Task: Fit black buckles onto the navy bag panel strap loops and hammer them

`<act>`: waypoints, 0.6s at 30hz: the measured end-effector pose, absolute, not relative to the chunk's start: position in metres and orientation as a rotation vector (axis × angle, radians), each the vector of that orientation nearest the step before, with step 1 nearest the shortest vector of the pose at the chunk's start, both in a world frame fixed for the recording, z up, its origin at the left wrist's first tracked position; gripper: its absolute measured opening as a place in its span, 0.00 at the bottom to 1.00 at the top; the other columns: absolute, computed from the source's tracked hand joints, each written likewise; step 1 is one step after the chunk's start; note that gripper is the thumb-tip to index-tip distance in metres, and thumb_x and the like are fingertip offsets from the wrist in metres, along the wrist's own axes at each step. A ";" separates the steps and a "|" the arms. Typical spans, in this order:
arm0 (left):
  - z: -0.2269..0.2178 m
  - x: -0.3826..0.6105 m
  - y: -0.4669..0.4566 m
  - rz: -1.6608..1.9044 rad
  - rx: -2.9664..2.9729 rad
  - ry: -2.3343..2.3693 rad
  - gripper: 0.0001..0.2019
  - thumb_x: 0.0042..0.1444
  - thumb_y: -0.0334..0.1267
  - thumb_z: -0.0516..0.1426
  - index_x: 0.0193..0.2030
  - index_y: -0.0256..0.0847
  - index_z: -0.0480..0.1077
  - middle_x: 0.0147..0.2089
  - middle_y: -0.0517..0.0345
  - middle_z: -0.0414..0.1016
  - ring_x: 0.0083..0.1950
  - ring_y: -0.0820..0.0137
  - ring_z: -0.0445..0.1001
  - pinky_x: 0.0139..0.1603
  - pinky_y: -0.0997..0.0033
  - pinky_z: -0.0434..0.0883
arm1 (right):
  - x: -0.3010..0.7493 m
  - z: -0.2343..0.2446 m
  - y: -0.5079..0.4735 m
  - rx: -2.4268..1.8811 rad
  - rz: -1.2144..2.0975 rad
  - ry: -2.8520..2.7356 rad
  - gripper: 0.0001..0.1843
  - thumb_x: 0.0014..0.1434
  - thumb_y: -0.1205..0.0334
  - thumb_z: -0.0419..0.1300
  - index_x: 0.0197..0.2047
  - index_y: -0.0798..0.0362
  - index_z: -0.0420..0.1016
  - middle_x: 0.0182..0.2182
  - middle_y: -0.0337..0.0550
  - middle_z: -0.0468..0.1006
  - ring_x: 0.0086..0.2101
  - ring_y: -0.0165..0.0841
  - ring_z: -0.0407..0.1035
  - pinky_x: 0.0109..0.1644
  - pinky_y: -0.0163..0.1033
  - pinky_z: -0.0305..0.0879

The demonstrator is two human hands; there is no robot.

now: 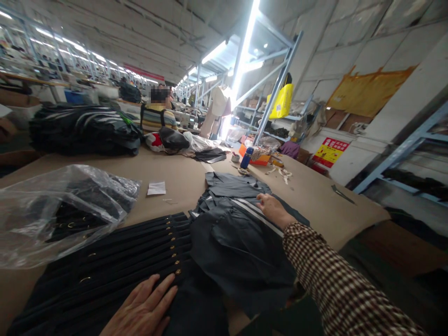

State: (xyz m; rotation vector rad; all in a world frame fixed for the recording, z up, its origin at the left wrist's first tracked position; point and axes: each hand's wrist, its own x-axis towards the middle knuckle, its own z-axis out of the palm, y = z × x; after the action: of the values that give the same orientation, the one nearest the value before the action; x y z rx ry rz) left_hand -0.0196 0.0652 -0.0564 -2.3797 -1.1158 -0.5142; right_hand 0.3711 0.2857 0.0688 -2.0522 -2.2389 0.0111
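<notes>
My left hand [142,305] lies flat with fingers apart on a row of dark folded garments [115,261], which have a line of gold buttons along their right side. Farther out, my right hand [275,211], its fingers bent together, grips at the dark striped fabric piece [241,247] near its white stripes. This glossy piece is spread over the table and overlaps the garments' right end. Just beyond it lie several more cut dark fabric pieces [234,184]. The exact grip of my right fingertips is partly hidden.
On the brown table [182,184] lie a clear plastic bag [31,210], a white paper [156,188], a blue bottle [247,158], an orange box [259,156] and scissors-like dark strip [343,195]. Behind stand a fabric pile [84,128] and a seated person [159,116].
</notes>
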 end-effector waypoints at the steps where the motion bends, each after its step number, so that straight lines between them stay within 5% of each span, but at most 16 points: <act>1: -0.055 -0.020 0.065 -0.508 -2.374 -1.107 0.21 0.56 0.44 0.55 0.57 0.52 0.68 0.59 0.66 0.71 0.54 0.63 0.72 0.53 0.68 0.67 | 0.368 0.067 0.282 -2.045 0.028 -2.271 0.18 0.60 0.57 0.57 0.51 0.54 0.73 0.45 0.52 0.77 0.45 0.38 0.71 0.47 0.36 0.63; 7: -0.059 -0.021 0.064 -0.494 -2.380 -1.154 0.22 0.55 0.41 0.56 0.58 0.52 0.67 0.60 0.65 0.70 0.55 0.63 0.72 0.53 0.68 0.69 | 0.356 0.062 0.276 -2.097 0.096 -2.401 0.16 0.55 0.60 0.61 0.47 0.52 0.76 0.43 0.48 0.79 0.43 0.39 0.73 0.41 0.35 0.63; 11: -0.060 -0.021 0.064 -0.494 -2.501 -1.232 0.21 0.55 0.40 0.57 0.57 0.53 0.68 0.59 0.64 0.70 0.55 0.61 0.73 0.52 0.67 0.71 | 0.343 0.086 0.271 -2.077 0.017 -2.482 0.09 0.52 0.68 0.60 0.36 0.51 0.79 0.37 0.47 0.80 0.39 0.38 0.73 0.38 0.35 0.62; 18: 0.003 -0.026 0.076 -0.950 -2.524 -1.455 0.13 0.58 0.42 0.56 0.49 0.49 0.72 0.52 0.60 0.76 0.53 0.66 0.74 0.53 0.69 0.72 | 0.309 0.164 0.211 -1.619 -0.385 -2.471 0.14 0.64 0.64 0.48 0.38 0.51 0.76 0.40 0.50 0.75 0.37 0.37 0.71 0.42 0.39 0.62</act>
State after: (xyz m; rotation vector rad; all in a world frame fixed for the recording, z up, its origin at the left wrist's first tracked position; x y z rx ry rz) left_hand -0.0257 0.0761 0.0027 -2.5243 -1.4549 -0.9505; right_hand 0.3095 0.2111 0.1644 -1.6185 -2.4712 -0.3852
